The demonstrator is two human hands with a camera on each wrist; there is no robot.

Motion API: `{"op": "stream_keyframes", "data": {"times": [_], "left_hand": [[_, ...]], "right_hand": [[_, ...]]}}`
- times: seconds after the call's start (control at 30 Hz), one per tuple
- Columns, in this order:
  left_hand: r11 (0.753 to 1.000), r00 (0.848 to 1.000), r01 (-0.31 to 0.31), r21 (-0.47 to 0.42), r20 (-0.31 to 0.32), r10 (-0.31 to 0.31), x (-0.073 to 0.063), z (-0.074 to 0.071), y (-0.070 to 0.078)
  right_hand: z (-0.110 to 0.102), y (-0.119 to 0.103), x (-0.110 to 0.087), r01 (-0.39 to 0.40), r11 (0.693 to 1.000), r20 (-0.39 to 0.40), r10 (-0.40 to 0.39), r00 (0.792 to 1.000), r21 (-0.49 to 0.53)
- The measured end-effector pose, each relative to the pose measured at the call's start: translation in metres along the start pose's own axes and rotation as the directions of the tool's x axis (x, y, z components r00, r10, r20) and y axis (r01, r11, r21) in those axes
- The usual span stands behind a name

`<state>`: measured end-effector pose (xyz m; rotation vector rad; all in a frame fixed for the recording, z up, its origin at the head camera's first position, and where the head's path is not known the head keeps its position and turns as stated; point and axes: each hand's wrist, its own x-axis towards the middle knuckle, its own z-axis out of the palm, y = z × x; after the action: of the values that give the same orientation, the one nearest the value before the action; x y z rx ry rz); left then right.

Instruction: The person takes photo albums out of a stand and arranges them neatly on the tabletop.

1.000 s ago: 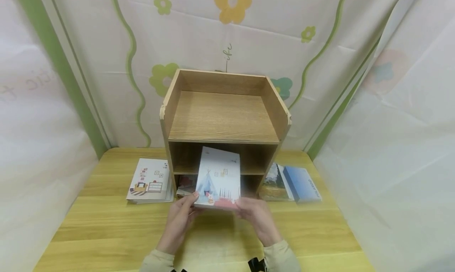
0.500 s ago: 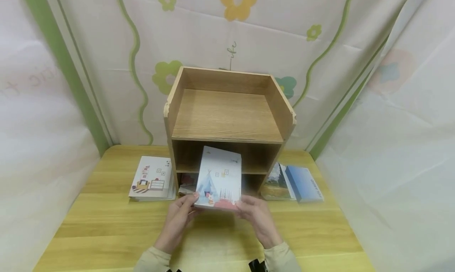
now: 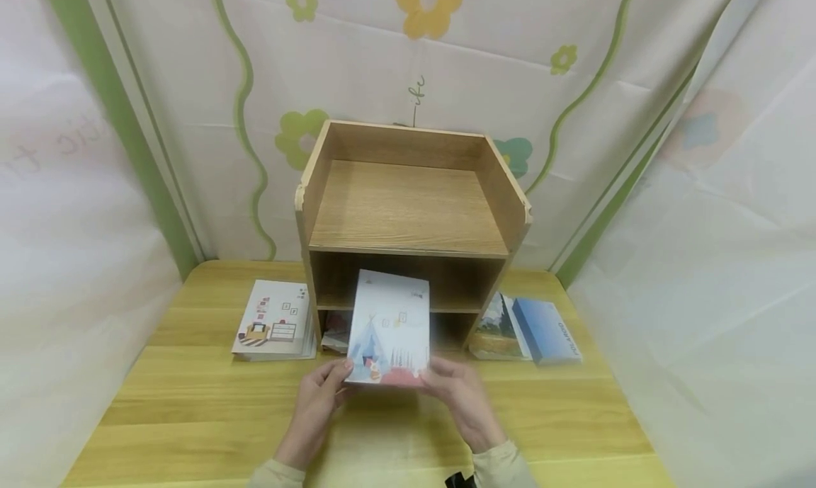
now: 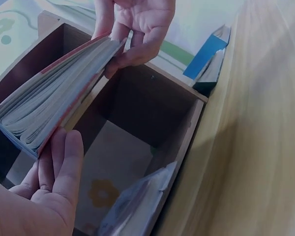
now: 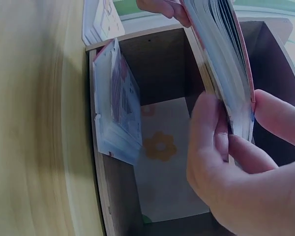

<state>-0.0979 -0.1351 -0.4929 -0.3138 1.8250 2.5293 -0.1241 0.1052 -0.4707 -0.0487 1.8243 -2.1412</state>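
Observation:
Both hands hold a thick white-covered book [image 3: 390, 325] with a blue tent drawn on it. In the head view it is tilted in front of the wooden shelf unit [image 3: 408, 205], overlapping the middle and bottom compartments. The left hand [image 3: 317, 401] grips its near left corner, thumb on the cover and fingers underneath. At the near right corner the right hand [image 3: 464, 401] pinches it the same way. The left wrist view shows the book's page edges [image 4: 54, 98] between the two hands. Inside the bottom compartment, another book [image 5: 118, 105] lies against one side.
A stack of white books [image 3: 273, 319] lies on the table [image 3: 210, 403] left of the shelf unit. On its right are a blue book [image 3: 547, 331] and a book with a landscape cover [image 3: 500, 332]. A flowered curtain [image 3: 357, 63] hangs behind.
The book has come slightly down and toward the person in the last half second, both hands moving with it. The head view has shifted a little. Other books stay put.

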Motion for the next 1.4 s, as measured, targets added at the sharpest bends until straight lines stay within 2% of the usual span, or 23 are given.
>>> {"op": "stream_keyframes", "data": {"times": [0.33,0.57,0.77,1.0,1.27,1.4], "left_hand": [[1.0,0.999,-0.01,-0.002,-0.047,0.01,-0.003,-0.009,-0.008],[1.0,0.998,-0.026,-0.017,-0.062,0.025,-0.008,-0.014,-0.011],[1.0,0.997,-0.012,0.002,-0.074,0.012,-0.011,-0.022,-0.014],[0.999,0.999,-0.032,-0.015,-0.038,0.031,-0.011,-0.028,-0.019],[0.997,0.999,-0.015,0.08,-0.046,0.018,-0.008,-0.039,-0.018],[0.992,1.0,-0.009,0.125,0.006,0.008,-0.011,-0.048,-0.018]], "right_hand": [[0.006,0.01,-0.001,-0.015,0.996,-0.007,0.016,1.0,0.09],[0.01,0.01,-0.003,-0.016,0.997,-0.005,0.016,1.0,0.08],[0.012,0.015,-0.003,-0.039,0.996,0.012,0.039,0.999,0.074],[0.012,0.021,-0.001,-0.044,0.999,0.033,0.043,0.999,0.025],[0.013,0.028,0.001,-0.047,0.998,0.091,0.049,0.995,-0.028],[0.014,0.032,-0.001,-0.044,0.998,0.097,0.047,0.994,-0.033]]}}
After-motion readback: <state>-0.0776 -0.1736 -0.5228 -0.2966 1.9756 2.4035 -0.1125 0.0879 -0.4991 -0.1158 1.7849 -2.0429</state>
